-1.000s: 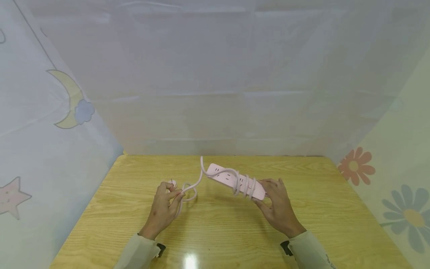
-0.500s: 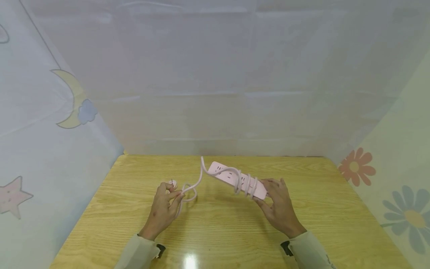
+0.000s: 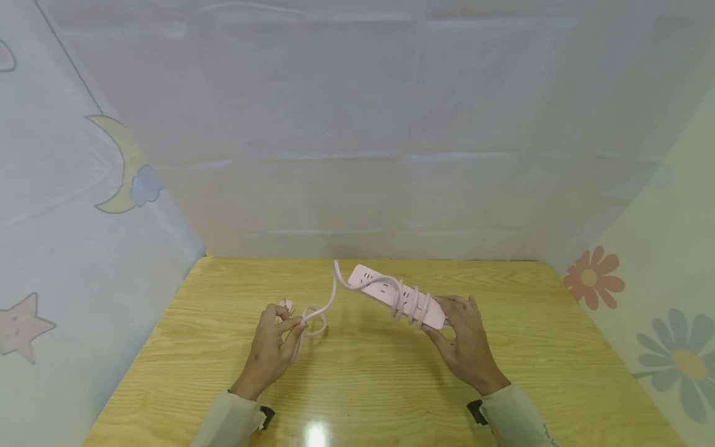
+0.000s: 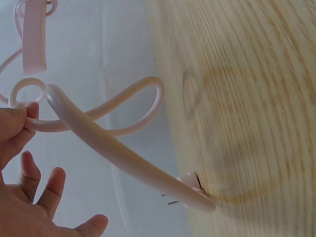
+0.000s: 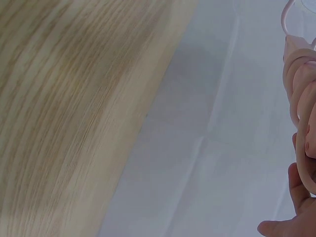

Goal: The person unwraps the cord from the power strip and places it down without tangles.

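Note:
A pink power strip (image 3: 380,287) is held tilted above the table, its sockets facing up. My right hand (image 3: 465,344) grips its near right end. Several turns of the strip's pink cord (image 3: 414,304) wrap around that half. From the wraps the cord runs left, rises in a bend, and drops to my left hand (image 3: 270,347), which pinches it between thumb and index finger. The left wrist view shows the other fingers (image 4: 52,190) spread away from the cord. A loose loop hangs beside the pinch. The plug (image 4: 190,182), prongs showing, lies on the table past the left hand.
The wooden table (image 3: 363,397) extends under both hands. A pale cloth wall (image 3: 357,155) rises behind its far edge. Printed side walls stand left and right, with a moon (image 3: 120,164) and flowers (image 3: 589,276).
The right hand has turned the power strip slightly, its far left end shifting up and right. The left hand keeps its pinch on the cord in nearly the same spot.

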### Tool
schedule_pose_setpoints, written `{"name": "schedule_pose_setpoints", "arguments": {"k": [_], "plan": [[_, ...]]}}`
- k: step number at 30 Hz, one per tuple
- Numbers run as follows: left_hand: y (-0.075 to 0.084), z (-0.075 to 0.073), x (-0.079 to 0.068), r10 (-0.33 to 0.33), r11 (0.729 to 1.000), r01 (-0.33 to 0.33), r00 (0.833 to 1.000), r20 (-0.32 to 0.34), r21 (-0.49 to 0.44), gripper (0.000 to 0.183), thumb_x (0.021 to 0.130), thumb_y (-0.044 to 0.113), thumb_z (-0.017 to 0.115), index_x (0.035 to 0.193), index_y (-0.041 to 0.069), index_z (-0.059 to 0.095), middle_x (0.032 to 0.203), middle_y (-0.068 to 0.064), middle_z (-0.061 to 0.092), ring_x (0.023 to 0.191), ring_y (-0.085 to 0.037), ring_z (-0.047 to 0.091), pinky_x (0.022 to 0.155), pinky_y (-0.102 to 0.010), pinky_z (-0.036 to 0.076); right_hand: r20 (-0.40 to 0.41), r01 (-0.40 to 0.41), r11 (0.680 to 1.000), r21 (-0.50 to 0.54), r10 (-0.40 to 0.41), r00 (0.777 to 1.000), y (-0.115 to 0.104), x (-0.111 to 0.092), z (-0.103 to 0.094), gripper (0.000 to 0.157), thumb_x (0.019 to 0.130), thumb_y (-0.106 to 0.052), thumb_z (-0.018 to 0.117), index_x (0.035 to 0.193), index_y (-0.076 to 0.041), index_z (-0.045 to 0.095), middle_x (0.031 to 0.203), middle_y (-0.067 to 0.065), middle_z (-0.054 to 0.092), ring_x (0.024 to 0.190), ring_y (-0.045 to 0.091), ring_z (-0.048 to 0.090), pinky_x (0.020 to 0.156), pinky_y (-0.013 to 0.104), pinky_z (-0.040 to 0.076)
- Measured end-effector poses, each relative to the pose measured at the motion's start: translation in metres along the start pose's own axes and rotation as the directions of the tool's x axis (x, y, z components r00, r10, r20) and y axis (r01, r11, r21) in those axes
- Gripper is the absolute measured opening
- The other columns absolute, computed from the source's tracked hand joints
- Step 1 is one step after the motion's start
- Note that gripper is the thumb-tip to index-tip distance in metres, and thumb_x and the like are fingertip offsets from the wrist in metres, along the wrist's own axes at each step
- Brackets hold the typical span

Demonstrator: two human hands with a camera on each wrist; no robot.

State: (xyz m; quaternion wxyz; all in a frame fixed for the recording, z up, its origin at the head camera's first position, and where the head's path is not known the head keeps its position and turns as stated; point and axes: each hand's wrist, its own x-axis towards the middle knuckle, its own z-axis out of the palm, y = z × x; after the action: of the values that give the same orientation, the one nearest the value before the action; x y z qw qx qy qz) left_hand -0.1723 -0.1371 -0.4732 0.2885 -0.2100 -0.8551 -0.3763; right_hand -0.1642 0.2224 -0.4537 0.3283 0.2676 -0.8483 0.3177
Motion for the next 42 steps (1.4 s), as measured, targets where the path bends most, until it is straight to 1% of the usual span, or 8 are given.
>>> {"name": "schedule_pose_setpoints", "arguments": {"k": [4, 13, 23, 30, 34, 38, 42], "plan": [[0.0002, -0.0001, 0.0, -0.002, 1.0, 0.002, 1.0, 0.002, 0.001, 0.007, 0.083, -0.002, 0.077, 0.09, -0.003, 0.078, 0.092, -0.004, 0.045, 0.096, -0.023, 0.049, 0.077, -0.038, 0.044, -0.007, 0.005, 1.0, 0.0, -0.005, 1.0, 0.0013, 0.0003, 0.0, 0.049, 0.084, -0.011, 0.078, 0.128, 0.001, 0.06, 0.114, 0.016, 0.066, 0.113, 0.044, 0.054, 0.1, 0.082, 0.012], [-0.0007, 0.0005, -0.0005, -0.006, 1.0, 0.006, 1.0, 0.007, -0.006, 0.009, 0.083, -0.003, 0.078, 0.091, -0.005, 0.077, 0.092, -0.004, 0.045, 0.102, -0.028, 0.052, 0.08, -0.044, 0.047, -0.018, -0.005, 1.0, 0.0, 0.005, 1.0, 0.0009, 0.0011, -0.0002, 0.057, 0.076, 0.0, 0.081, 0.129, -0.001, 0.06, 0.114, 0.014, 0.067, 0.112, 0.043, 0.054, 0.099, 0.083, 0.011], [-0.0011, 0.0007, -0.0005, -0.003, 1.0, 0.003, 1.0, 0.012, 0.005, 0.01, 0.082, -0.003, 0.078, 0.091, -0.006, 0.077, 0.091, -0.003, 0.045, 0.093, -0.021, 0.048, 0.074, -0.036, 0.044, -0.003, -0.035, 0.999, 0.011, 0.035, 0.999, 0.0017, 0.0033, -0.0027, 0.055, 0.08, -0.001, 0.079, 0.131, -0.001, 0.058, 0.115, 0.016, 0.064, 0.114, 0.044, 0.052, 0.101, 0.081, 0.01], [-0.0023, -0.0003, -0.0003, 0.018, 1.0, -0.018, 1.0, 0.012, 0.003, 0.01, 0.081, -0.004, 0.079, 0.09, -0.006, 0.077, 0.09, -0.003, 0.046, 0.091, -0.02, 0.047, 0.073, -0.035, 0.044, -0.023, -0.022, 1.0, 0.003, 0.022, 1.0, 0.0019, 0.0038, -0.0031, 0.055, 0.081, -0.002, 0.079, 0.132, -0.002, 0.058, 0.115, 0.016, 0.064, 0.113, 0.044, 0.053, 0.101, 0.081, 0.011], [-0.0031, -0.0016, -0.0005, 0.017, 1.0, -0.017, 1.0, 0.023, 0.001, 0.01, 0.081, -0.004, 0.079, 0.091, -0.005, 0.077, 0.09, -0.003, 0.045, 0.09, -0.019, 0.045, 0.074, -0.035, 0.042, -0.032, -0.021, 1.0, -0.006, 0.021, 0.999, 0.0012, 0.0043, -0.0032, 0.056, 0.079, -0.001, 0.079, 0.132, -0.002, 0.059, 0.115, 0.016, 0.064, 0.112, 0.044, 0.054, 0.101, 0.081, 0.011], [-0.0038, -0.0026, -0.0008, 0.006, 1.0, -0.006, 0.999, 0.039, 0.002, 0.01, 0.081, -0.004, 0.079, 0.091, -0.005, 0.077, 0.092, -0.003, 0.046, 0.091, -0.02, 0.046, 0.074, -0.035, 0.041, -0.034, -0.035, 0.999, -0.008, 0.034, 0.999, 0.0001, 0.0052, -0.0043, 0.058, 0.077, 0.002, 0.08, 0.131, 0.0, 0.059, 0.116, 0.017, 0.064, 0.113, 0.044, 0.053, 0.102, 0.081, 0.01], [-0.0045, -0.0033, -0.0016, 0.007, 1.0, -0.007, 0.999, 0.045, 0.006, 0.01, 0.08, -0.005, 0.079, 0.09, -0.006, 0.077, 0.092, -0.003, 0.047, 0.09, -0.019, 0.045, 0.073, -0.034, 0.042, -0.031, -0.051, 0.999, -0.003, 0.051, 0.998, -0.0006, 0.0056, -0.0054, 0.057, 0.077, 0.001, 0.08, 0.13, 0.001, 0.059, 0.116, 0.018, 0.064, 0.114, 0.044, 0.052, 0.103, 0.08, 0.009]]}}
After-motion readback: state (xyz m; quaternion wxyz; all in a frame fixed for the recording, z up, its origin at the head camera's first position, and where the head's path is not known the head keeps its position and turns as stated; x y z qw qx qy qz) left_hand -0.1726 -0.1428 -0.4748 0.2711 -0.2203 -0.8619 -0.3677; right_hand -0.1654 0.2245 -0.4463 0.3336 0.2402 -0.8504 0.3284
